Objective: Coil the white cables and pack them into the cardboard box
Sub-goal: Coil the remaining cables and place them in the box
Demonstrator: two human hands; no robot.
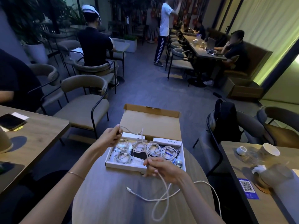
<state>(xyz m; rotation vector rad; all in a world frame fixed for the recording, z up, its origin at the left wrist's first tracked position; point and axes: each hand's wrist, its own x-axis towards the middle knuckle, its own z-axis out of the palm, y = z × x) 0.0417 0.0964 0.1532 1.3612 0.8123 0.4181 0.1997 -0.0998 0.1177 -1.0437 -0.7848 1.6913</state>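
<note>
An open cardboard box (146,168) sits on the round wooden table (105,199), its lid (150,123) tipped back. Several coiled white cables (154,149) lie inside it, along with a dark flat item and a white slim box. My left hand (111,137) pinches one end of a loose white cable (163,198) above the box's left side. My right hand (163,169) grips the same cable at the box's front edge. The rest of the cable trails in loops across the table to a plug near the middle.
A table at the left holds a phone (11,121). The table at the right carries a paper cup (269,151), a small white cup and a QR sticker (246,186). Chairs and a black backpack (226,120) surround my table. Other people sit and stand farther back.
</note>
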